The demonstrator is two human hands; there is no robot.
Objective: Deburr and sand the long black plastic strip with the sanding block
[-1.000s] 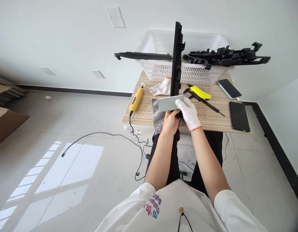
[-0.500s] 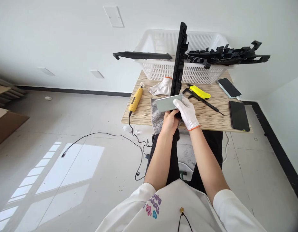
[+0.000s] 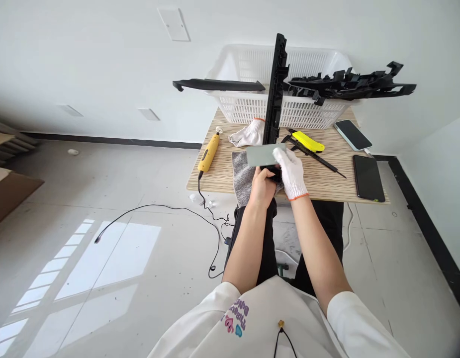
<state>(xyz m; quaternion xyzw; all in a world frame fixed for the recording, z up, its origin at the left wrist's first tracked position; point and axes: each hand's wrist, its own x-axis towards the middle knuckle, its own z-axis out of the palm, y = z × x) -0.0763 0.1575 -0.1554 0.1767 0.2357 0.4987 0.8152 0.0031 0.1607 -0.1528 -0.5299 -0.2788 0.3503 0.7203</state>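
My bare left hand [image 3: 263,186] is closed round the near end of a long black plastic trim piece [image 3: 275,94], which points away from me toward the basket. In my right hand [image 3: 291,171], covered by a white knit glove with an orange cuff, I grip a flat grey-green rectangular sheet [image 3: 264,155]. The sheet lies across the trim piece just above my left fingers and hides part of it. Whether it presses on the plastic I cannot tell. A grey cloth [image 3: 242,176] is under and left of my left hand.
A white plastic basket [image 3: 248,108] at the back holds several black trim pieces [image 3: 349,84]. On the table [image 3: 322,186] lie a yellow corded rotary tool [image 3: 209,153], a white glove [image 3: 250,134], a yellow brush [image 3: 308,141], a black caliper [image 3: 319,160] and two phones [image 3: 368,178].
My gloved right hand and the grey-green sheet have shifted slightly right and up, and the sheet now lies more level. My left hand keeps its hold on the trim piece.
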